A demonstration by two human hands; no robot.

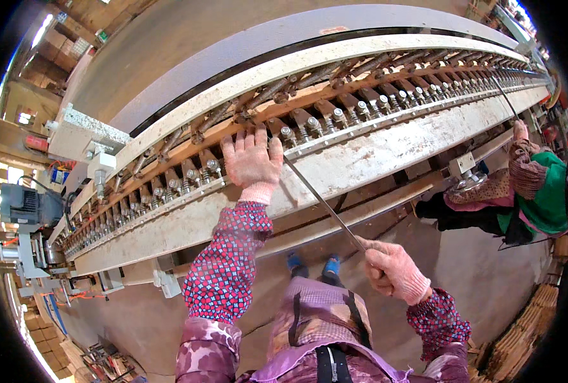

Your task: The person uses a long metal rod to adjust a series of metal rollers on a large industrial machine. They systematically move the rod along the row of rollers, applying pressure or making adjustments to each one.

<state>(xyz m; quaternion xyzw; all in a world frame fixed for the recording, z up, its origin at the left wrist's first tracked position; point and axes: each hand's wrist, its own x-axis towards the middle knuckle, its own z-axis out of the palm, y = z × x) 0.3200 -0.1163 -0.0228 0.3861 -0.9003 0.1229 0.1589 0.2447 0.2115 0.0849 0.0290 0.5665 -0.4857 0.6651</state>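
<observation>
spreading its fingers, the left grip (253,163) in its fuzzy pale-pink glove is lying over the wooden strip (215,136) and the row of shiny bolts (339,115). the right grip (393,271) is curling around the lower end of the thin metal rod (323,203), which is slanting across the scuffed white beam (386,148) to just beside the left grip. below the beam's long edge, grey floor (466,255) is stretching toward stacked rough timber (520,329).

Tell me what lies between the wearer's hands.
In the head view, a thin metal rod, held by the right hand, crosses the pale beam beside the left hand.
</observation>
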